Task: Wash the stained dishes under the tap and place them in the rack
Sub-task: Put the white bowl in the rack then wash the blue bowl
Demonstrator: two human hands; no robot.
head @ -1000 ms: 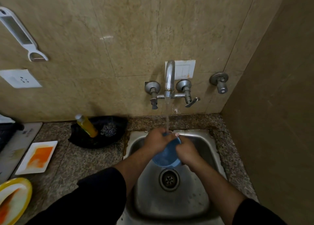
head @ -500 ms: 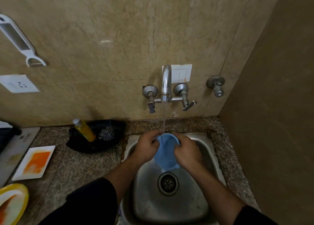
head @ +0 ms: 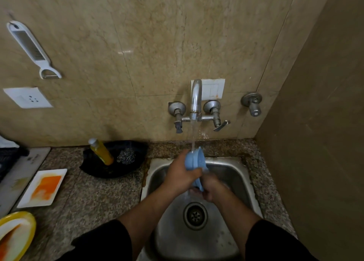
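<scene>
Blue bowl [head: 194, 160], which we grip with our left hand [head: 180, 175] and pinch below with our right hand [head: 215, 189], could slip, being wet and slick.

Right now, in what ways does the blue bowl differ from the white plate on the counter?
The blue bowl is round and stands on edge over the sink, held by the left hand and right hand; the white plate is rectangular and lies flat on the counter, untouched. The tap water falls on the bowl, none on the plate. The plate bears an orange stain; the bowl shows none. Both are dishes.
</scene>
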